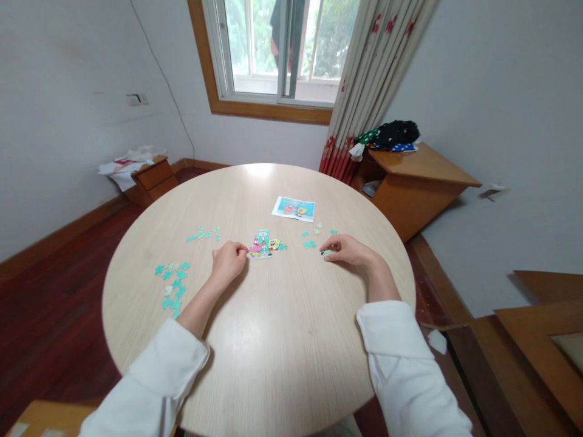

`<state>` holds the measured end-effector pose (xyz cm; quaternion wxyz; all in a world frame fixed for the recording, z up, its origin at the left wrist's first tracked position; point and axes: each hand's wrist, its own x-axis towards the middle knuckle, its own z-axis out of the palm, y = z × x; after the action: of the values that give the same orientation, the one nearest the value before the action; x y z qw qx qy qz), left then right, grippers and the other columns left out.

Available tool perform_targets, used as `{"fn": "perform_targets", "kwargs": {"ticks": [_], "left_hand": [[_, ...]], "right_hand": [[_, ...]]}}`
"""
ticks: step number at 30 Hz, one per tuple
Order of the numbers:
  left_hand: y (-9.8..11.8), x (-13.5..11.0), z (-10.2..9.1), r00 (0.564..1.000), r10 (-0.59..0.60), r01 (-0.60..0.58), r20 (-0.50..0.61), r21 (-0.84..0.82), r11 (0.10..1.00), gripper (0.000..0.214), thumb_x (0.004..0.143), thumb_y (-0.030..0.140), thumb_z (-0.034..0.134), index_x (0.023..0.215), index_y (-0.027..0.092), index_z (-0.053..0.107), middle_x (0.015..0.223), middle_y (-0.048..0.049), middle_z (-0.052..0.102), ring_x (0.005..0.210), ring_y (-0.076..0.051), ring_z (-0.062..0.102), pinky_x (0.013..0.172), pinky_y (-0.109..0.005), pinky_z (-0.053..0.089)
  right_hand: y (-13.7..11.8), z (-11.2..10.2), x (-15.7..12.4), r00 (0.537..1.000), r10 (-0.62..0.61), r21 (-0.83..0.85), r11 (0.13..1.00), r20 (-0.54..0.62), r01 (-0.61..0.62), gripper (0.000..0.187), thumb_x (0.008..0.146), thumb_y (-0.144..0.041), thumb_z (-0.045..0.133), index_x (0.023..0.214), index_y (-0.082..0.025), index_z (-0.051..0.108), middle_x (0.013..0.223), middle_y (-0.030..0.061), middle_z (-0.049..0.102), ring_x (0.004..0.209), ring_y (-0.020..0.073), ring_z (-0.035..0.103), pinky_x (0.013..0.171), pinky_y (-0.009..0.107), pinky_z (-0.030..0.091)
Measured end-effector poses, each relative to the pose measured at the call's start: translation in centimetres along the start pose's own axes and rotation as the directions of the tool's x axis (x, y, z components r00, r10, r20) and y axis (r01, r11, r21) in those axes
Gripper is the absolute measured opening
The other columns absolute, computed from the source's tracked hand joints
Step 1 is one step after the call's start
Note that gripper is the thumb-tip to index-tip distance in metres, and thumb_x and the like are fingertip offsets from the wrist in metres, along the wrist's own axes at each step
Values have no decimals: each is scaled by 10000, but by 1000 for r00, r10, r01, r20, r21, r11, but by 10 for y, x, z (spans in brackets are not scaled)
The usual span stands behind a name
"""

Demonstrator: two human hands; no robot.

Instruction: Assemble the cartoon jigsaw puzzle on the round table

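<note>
A partly joined jigsaw cluster [265, 244] with cartoon figures lies in the middle of the round wooden table [273, 340]. My left hand [229, 261] rests curled on the table, its fingertips touching the cluster's left edge. My right hand [347, 249] lies to the right, fingers pinched on a small teal puzzle piece [326, 252]. Loose teal pieces [311, 244] sit just left of that hand.
More teal pieces lie in groups at the left [173, 285] and upper left [203, 233]. A printed reference picture [294, 209] lies farther back. A wooden cabinet [419, 182] with clothes stands right, a small drawer unit [152, 177] left, under a window with a curtain.
</note>
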<state>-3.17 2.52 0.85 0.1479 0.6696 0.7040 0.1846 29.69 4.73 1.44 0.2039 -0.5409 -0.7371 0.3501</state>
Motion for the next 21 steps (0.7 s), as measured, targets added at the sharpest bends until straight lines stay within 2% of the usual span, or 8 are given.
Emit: {"fn": "perform_targets", "kwargs": {"ticks": [12, 21], "left_hand": [[2, -2, 3, 1000, -8, 8, 12, -18, 1000, 331, 795, 203, 406, 838, 195, 734, 955, -80, 736, 938, -253, 649, 917, -407, 395], [2, -2, 2, 1000, -9, 9, 1, -33, 999, 314, 790, 205, 421, 825, 189, 733, 932, -86, 736, 924, -258, 651, 908, -403, 394]], "right_hand": [[8, 0, 4, 999, 31, -64, 997, -13, -32, 268, 590, -333, 736, 790, -157, 713, 705, 13, 600, 677, 141, 502, 642, 272, 395], [-2, 1, 2, 998, 45, -95, 994, -42, -49, 195, 562, -256, 708, 719, -168, 631, 675, -16, 541, 659, 129, 470, 634, 261, 368]]}}
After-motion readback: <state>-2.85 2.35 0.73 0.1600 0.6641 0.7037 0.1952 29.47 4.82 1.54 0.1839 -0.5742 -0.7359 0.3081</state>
